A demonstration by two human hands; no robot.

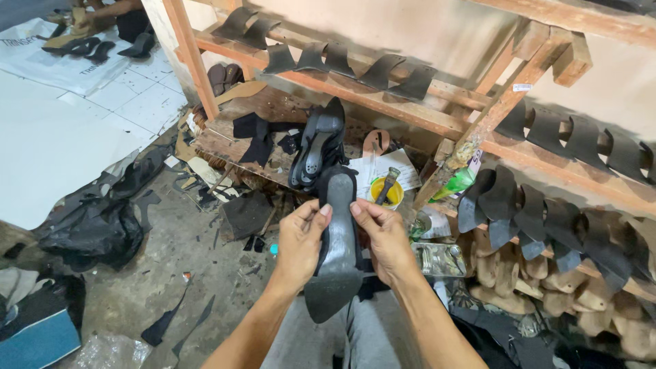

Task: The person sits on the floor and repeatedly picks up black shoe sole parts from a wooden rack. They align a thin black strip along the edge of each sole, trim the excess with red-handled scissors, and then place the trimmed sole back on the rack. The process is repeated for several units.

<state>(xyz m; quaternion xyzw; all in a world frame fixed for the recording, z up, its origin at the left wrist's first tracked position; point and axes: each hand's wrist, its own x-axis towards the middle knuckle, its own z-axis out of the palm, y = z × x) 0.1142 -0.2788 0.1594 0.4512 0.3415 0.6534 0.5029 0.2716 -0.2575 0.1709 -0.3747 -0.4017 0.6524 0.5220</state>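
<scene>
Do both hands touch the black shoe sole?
Touching. The head view shows the left hand and right hand gripping the sole from both sides.

My left hand (301,236) and right hand (386,236) hide the middle of the shoe sole (338,260). The blue box (37,335) is cut by the picture's bottom-left edge.

We raise both forearms from the bottom of the frame to its centre, left hand (299,239) and right hand (384,239) facing, fingers curled, thumbs upward.
</scene>
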